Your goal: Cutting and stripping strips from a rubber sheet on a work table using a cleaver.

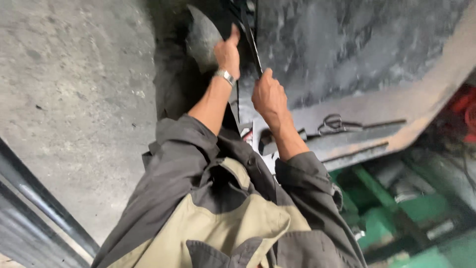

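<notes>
A dark, mottled sheet of metal (347,44), scuffed grey and black, fills the space beyond both hands and runs off to the right, bordered by a pale, worn band of metal or wood (426,94) that slants down toward the person's right forearm. To the left of the left hand lies rough grey concrete floor (74,99), and far behind the left elbow a ribbed dark metal rail or shutter edge (34,218) cuts across the corner. The left hand (228,53), with a silver metal watch (225,76) at the wrist, is closed around the upper part of a thin, dark, narrow strip (249,37) that stands nearly upright at the sheet's edge; the thumb points up along it. The right hand (269,94) sits just below and to the right, fingers curled shut on the same strip lower down. Beside the left hand's outer side a curved grey metal piece (201,37) rises from shadow. Just past the right wrist a dark flat bar with a looped wire clip (333,124) lies on it. Below the right elbow, green-painted machine framing (391,208) is blurred, and something red (463,111) shows at the far right edge. Grey and tan work-jacket sleeves (198,188) cover the lower view.
</notes>
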